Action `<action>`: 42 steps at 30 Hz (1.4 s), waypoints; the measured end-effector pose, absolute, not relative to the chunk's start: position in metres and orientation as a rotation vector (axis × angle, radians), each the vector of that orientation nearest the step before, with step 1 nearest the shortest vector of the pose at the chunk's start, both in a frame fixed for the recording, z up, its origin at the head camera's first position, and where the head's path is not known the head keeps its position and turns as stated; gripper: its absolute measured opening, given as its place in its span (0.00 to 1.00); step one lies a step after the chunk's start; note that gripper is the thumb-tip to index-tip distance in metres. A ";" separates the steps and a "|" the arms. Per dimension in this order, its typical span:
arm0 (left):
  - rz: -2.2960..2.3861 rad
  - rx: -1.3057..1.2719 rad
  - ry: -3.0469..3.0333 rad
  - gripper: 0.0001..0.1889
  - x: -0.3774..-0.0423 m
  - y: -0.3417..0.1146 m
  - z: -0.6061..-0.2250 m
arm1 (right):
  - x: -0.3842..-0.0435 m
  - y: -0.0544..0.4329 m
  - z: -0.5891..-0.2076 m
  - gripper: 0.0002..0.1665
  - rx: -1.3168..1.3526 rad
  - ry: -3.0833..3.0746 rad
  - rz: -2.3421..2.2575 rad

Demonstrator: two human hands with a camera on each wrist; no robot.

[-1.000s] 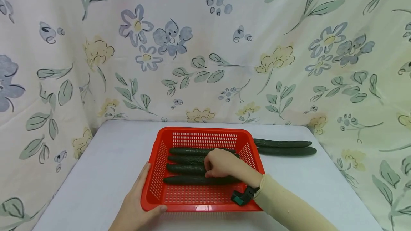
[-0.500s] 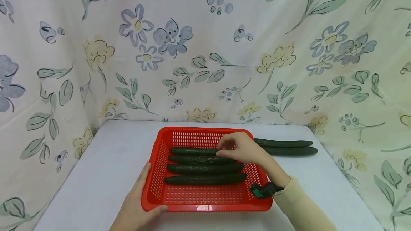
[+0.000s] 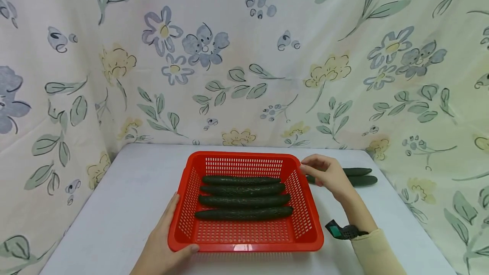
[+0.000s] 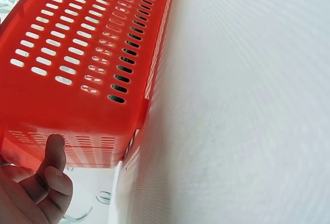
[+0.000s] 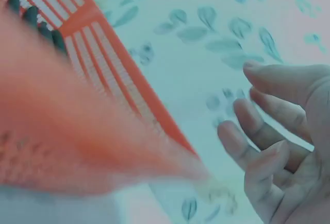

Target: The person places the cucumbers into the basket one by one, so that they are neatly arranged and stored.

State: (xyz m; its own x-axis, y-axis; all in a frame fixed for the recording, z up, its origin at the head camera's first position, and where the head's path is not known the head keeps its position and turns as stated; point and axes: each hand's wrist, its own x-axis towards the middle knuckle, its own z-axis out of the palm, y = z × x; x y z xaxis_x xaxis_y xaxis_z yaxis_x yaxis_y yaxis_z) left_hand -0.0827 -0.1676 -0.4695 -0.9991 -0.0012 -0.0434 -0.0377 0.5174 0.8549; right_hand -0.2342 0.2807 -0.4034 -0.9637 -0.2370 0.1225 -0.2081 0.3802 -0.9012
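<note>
A red plastic basket (image 3: 240,247) stands on the white table with several long cucumbers (image 3: 244,200) lying side by side inside. My left hand (image 3: 160,241) holds its near left corner, thumb over the front rim and fingers against the outer side wall. In the left wrist view, some fingertips (image 4: 55,147) touch that perforated wall (image 4: 85,147). Just past the basket's right rim, my right hand (image 3: 324,175) is over two more cucumbers (image 3: 361,180) and partly hides them. Its fingers are loosely bent and hold nothing, as the right wrist view also shows of the hand (image 5: 283,141).
The white tabletop (image 3: 133,181) extends on both sides of the basket. A floral cloth (image 3: 244,54) hangs behind the table and along its sides. A dark band with a green piece (image 3: 345,231) is on the right wrist.
My right hand has let go of a cucumber in the basket, lifted, and moved right to the two cucumbers outside. The left hand and the basket have stayed in place.
</note>
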 end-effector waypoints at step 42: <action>1.574 -0.054 2.663 0.65 -0.083 -0.168 -0.473 | -0.248 0.411 -0.507 0.26 0.006 3.249 -1.221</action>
State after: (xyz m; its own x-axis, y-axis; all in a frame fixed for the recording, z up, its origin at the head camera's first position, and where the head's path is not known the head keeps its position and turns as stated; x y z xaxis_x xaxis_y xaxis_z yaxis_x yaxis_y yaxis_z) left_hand -0.0833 -0.1682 -0.4726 -0.9982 -0.0060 -0.0589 -0.0545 0.4818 0.8746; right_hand -0.2477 0.4109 -0.5068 -0.9462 0.1170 0.3017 -0.1106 0.7591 -0.6415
